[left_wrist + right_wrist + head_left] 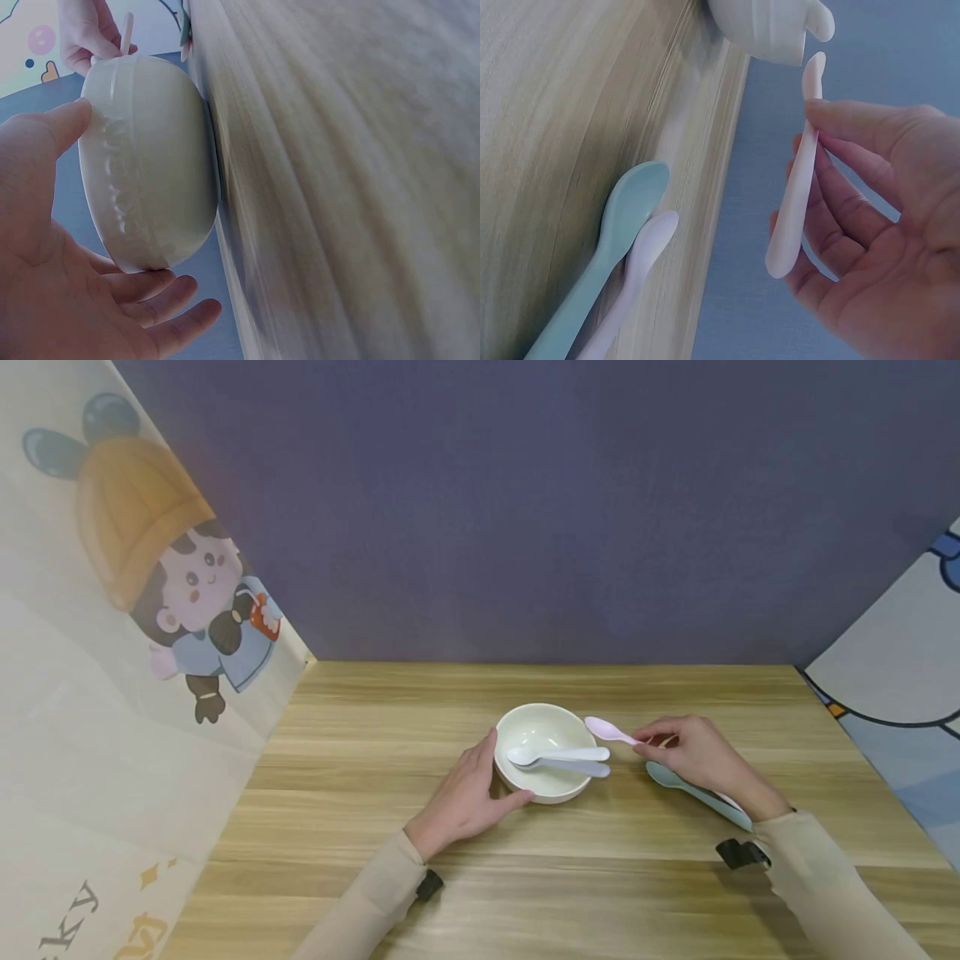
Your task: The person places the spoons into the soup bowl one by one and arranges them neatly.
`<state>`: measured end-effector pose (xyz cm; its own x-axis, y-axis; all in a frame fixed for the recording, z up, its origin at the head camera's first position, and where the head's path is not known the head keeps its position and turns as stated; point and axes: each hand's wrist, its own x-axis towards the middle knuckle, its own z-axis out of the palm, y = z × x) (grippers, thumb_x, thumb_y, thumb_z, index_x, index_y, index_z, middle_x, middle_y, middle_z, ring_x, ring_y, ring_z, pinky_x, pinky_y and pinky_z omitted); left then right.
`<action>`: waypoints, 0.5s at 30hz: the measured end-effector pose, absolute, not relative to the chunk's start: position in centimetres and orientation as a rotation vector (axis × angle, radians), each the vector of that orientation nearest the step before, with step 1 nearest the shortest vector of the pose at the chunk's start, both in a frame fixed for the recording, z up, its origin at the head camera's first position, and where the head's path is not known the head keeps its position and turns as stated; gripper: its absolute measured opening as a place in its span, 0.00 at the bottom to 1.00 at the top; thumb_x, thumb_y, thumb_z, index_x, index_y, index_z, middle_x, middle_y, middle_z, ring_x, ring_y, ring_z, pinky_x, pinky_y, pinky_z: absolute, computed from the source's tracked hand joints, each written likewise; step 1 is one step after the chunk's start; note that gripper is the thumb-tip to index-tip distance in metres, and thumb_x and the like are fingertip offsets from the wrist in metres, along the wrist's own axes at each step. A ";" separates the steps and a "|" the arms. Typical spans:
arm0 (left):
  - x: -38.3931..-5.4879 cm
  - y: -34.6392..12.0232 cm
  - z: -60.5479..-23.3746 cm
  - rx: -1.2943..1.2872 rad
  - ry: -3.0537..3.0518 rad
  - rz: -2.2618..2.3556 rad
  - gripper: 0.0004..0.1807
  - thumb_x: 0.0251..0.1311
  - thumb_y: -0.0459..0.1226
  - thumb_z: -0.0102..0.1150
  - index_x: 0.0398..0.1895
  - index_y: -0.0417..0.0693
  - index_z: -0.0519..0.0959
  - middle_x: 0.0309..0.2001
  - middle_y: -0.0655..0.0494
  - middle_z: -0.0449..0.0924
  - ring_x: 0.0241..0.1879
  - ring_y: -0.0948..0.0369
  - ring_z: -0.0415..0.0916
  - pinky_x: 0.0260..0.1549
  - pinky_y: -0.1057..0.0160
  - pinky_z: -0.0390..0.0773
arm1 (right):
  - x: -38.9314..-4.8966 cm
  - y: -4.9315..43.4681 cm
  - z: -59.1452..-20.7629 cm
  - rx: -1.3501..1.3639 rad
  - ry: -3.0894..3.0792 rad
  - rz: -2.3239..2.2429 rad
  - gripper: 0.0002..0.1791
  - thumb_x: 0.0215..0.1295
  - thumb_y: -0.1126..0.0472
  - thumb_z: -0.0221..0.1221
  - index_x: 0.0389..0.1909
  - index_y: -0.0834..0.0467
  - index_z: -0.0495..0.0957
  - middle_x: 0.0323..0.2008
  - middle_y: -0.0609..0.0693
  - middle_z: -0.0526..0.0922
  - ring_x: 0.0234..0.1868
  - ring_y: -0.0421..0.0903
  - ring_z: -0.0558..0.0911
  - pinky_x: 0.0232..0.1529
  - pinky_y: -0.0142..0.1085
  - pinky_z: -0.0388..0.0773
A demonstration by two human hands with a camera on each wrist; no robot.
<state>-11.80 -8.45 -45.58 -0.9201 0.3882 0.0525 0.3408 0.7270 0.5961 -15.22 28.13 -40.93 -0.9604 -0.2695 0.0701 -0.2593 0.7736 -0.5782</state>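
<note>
A cream bowl [546, 723] stands upright on the table, holding a white spoon [558, 755] and a pale lavender spoon [577, 768] whose handles stick out over the right rim. My left hand [465, 793] holds the bowl from the left, thumb at its near rim and fingers along its side. Between thumb and fingers, my right hand [701, 756] pinches a pale pink spoon [606, 729], its bowl end pointing left, close to the rim. Under that hand a light teal spoon [701, 792] lies on the table, beside a whitish spoon [639, 262] in the right wrist view.
The wood-grain table [360, 760] meets a dark blue panel [480, 510] along its back edge. Panels with cartoon prints rise on both sides, a figure in an orange hat [142, 518] at left. A black strap [741, 853] shows at the right wrist.
</note>
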 end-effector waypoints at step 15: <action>-11.9 -8.3 -45.8 0.587 2.845 0.942 0.64 0.65 0.69 0.63 0.87 0.39 0.43 0.85 0.42 0.54 0.82 0.46 0.59 0.81 0.47 0.64 | -15.3 27.8 -40.4 -0.508 2.954 -0.901 0.08 0.71 0.59 0.70 0.47 0.55 0.92 0.38 0.47 0.92 0.39 0.42 0.86 0.40 0.33 0.84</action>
<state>-11.94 -8.29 -45.77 -0.9225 0.3843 0.0368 0.3303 0.7364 0.5905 -15.34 27.84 -40.40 -0.9472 -0.3101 0.0823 -0.3032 0.7813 -0.5455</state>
